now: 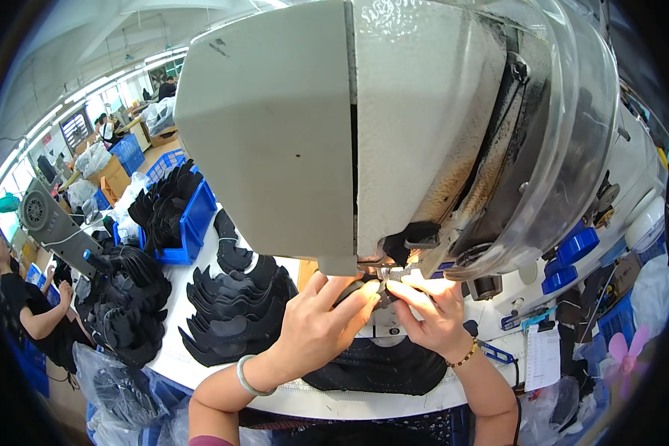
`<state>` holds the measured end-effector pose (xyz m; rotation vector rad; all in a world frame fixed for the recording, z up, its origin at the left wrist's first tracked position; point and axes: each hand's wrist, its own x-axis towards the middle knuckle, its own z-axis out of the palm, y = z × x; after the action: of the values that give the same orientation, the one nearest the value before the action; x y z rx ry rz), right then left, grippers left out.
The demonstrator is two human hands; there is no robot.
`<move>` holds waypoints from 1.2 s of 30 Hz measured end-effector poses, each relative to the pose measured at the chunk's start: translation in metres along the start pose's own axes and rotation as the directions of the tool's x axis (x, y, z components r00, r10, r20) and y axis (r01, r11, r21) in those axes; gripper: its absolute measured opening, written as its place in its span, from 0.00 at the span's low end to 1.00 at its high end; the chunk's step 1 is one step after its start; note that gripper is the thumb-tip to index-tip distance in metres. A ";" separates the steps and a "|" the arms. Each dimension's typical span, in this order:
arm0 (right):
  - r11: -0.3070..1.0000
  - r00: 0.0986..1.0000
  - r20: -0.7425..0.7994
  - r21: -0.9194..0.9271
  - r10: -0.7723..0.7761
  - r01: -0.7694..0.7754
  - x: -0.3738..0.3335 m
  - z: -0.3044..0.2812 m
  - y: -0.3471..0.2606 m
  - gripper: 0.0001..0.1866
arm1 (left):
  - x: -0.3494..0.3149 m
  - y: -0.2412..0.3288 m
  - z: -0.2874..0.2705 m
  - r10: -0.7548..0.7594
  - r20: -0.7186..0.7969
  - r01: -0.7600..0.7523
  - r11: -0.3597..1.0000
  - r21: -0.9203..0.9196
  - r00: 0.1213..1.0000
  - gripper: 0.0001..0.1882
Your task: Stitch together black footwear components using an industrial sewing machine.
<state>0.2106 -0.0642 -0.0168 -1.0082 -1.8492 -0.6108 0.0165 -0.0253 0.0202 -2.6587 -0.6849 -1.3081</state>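
White bench (334, 406) under the sewing machine (275, 134), strip lights (95, 85) and a blue bin (198, 223) beyond its left side, stacked black pieces (234, 316) nearer its left, your left fingers (358, 302) and right fingers (415, 299) nearly closed, pinching a small, partly hidden black workpiece (383, 298) below its head.

The cloth piece (383, 297) lay between the left hand (316, 323) and right hand (430, 316), under the sewing machine (275, 141). One stack (238, 320) lay left, a second stack (379, 369) in front; a bin (199, 223) stood farther left.
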 end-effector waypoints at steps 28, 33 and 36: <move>1.000 1.000 -0.013 -0.013 -0.025 0.025 -0.005 -0.001 -0.001 0.19 | -0.001 0.000 -0.002 0.003 0.015 -0.003 1.000 -0.001 1.000 0.14; 0.999 0.999 -0.033 0.029 -0.022 0.023 -0.006 0.001 0.001 0.20 | 0.001 -0.002 0.000 0.007 -0.003 -0.007 1.000 -0.030 1.000 0.13; 0.997 0.999 -0.035 0.072 -0.016 0.018 -0.005 0.000 0.001 0.20 | 0.003 -0.002 -0.001 -0.004 -0.004 0.004 0.999 -0.032 1.000 0.12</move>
<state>0.2127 -0.0655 -0.0211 -0.9297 -1.8379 -0.5636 0.0164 -0.0225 0.0226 -2.6804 -0.6749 -1.3368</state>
